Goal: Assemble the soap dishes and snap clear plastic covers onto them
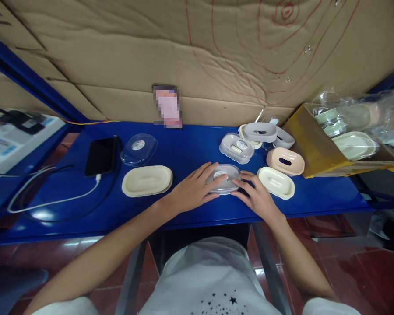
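A grey oval box with a clear lid (229, 186) lies on the blue table between my hands, a round white label on its lid. My left hand (195, 188) grips its left side, with fingers over the top and one fingertip by the label. From the right, my right hand (258, 194) holds the box's other end, fingers bent against the edge. Just right of that hand is a cream oval tray (276, 182). Left of my left hand sits another cream oval piece (147, 181), and behind it a clear oval lid (139, 149) with a round label.
Behind my hands are a grey lidded box (237, 148), a grey slotted piece (260, 131) and a pink slotted piece (285, 162). A cardboard box (302, 144) with wrapped pieces stands right. A cabled phone (100, 156) lies left. Cardboard (118, 57) lines the back.
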### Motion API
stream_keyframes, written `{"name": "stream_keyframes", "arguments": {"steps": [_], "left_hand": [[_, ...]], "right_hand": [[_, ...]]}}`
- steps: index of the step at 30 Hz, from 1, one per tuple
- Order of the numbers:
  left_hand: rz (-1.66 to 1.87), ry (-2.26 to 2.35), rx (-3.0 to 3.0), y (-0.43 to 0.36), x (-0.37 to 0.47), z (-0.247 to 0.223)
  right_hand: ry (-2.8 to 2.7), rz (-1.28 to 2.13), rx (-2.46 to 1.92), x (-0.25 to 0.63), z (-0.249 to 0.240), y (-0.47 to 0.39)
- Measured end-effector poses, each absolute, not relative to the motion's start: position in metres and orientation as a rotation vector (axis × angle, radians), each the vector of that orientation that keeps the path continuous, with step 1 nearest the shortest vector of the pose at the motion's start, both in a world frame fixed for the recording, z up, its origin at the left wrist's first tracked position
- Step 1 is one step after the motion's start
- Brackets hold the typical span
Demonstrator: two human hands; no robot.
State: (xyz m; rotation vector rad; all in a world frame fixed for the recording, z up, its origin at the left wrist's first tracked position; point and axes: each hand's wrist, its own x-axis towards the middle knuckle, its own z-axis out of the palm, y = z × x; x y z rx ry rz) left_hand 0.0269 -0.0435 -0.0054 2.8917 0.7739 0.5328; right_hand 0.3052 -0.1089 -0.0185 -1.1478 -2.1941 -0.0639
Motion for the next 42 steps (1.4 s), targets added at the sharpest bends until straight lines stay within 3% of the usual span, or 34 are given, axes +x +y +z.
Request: {"name": "stream_keyframes", "arguments": {"steps": [6,11,15,21,27,31,42], "left_hand": [[0.525,1.004,2.853,-0.031,0.019,-0.006],[0.597,1.113,2.843,-0.019,0.020,0.007],[0.644,1.013,2.932,-0.028,0.042,0.017],[0.624,1.313,2.883,-0.027,0.028,0.019],[0.634,1.544,2.788,-0.056,-0.051,0.012],[0.607,1.791,2.633,-0.089,-0.094,-0.008],[0.612,1.864,2.476,-0.107,-0.111,-0.028]], "right_hand": [[-2.293,-0.070,-1.329,0.330,-0.010,-0.125],[-2.013,-0.336,-1.670,0.384,-0.021,-0.153],[-2.149,-0.124,-1.627,0.375,-0.024,-0.165],[-2.361,0.169,-1.354,0.331,-0.003,-0.138],[-1.950,-0.403,-1.787,0.429,-0.003,-0.106],[-1.974,-0.480,-1.869,0.465,-0.015,-0.130],[-2.175,-0.091,-1.381,0.332,-0.001,-0.151]]}}
